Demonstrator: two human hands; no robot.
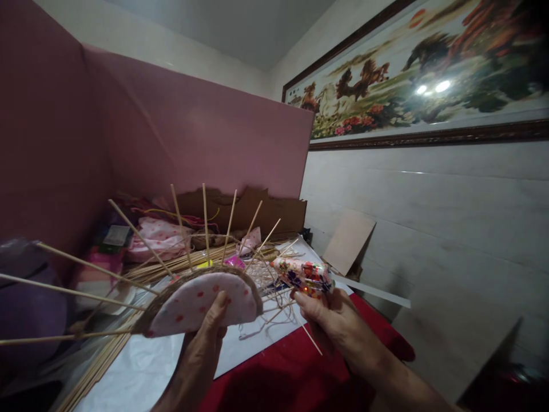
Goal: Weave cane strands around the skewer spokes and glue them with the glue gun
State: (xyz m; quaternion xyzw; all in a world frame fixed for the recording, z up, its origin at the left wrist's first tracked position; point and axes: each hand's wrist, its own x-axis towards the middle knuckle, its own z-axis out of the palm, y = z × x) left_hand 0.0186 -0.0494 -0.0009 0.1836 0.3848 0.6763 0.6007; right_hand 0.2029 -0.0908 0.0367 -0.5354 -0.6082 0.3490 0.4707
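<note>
My left hand (pixel 208 329) grips a half-round craft piece (pixel 201 306), thumb pressed on its face. White cloth with red dots covers the piece, and brown twine runs along its curved edge. Several thin wooden sticks (pixel 205 223) fan outward from that edge. In my right hand (pixel 328 315) is a glue gun (pixel 302 276) with a colourful floral pattern, its orange tip turned left toward the craft piece. A gap separates the tip from the piece. The fingers beneath the glue gun are mostly hidden.
A white sheet (pixel 240 352) lies over a red cloth (pixel 274 377). Behind are bundled sticks (pixel 150 266), loose twine (pixel 278 292) and dotted fabric (pixel 158 239). Pink panels (pixel 206 131) and torn cardboard (pixel 274 212) stand at the back. A board (pixel 349 240) leans against the right wall.
</note>
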